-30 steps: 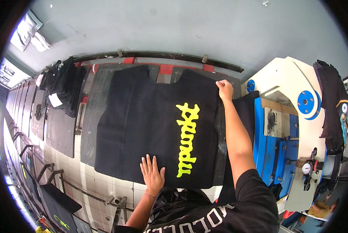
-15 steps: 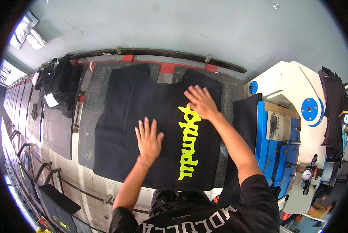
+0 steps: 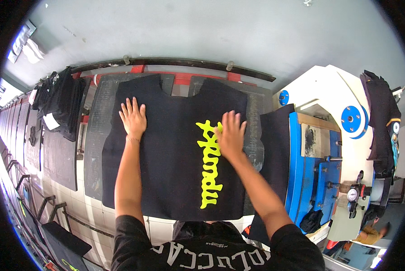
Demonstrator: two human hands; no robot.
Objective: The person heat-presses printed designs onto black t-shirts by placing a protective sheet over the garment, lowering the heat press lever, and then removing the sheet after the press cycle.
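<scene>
A black cut shirt panel (image 3: 175, 149) with a neck notch at its far edge lies flat across two dark grey boards. Bright yellow lettering (image 3: 210, 169) runs down its right half. My left hand (image 3: 133, 119) rests palm down near the panel's far left part, fingers stretched out. Over the upper end of the yellow print lies my right hand (image 3: 232, 135), also flat with extended fingers, covering part of the print. Neither hand grips anything. One grey board (image 3: 96, 153) shows along the panel's left side, and the other board (image 3: 255, 135) along its right.
At right stands a blue and cream press machine (image 3: 297, 171) with a round gauge (image 3: 353, 194); black fabric (image 3: 275, 144) hangs beside it. A stack of black garments (image 3: 60, 104) sits on the far left boards. Behind the boards runs a dark rail (image 3: 184, 62) below a grey wall.
My left hand has moved up and left across the panel, from its middle to the far left part. My right hand has shifted slightly nearer to me. The view has shifted a little.
</scene>
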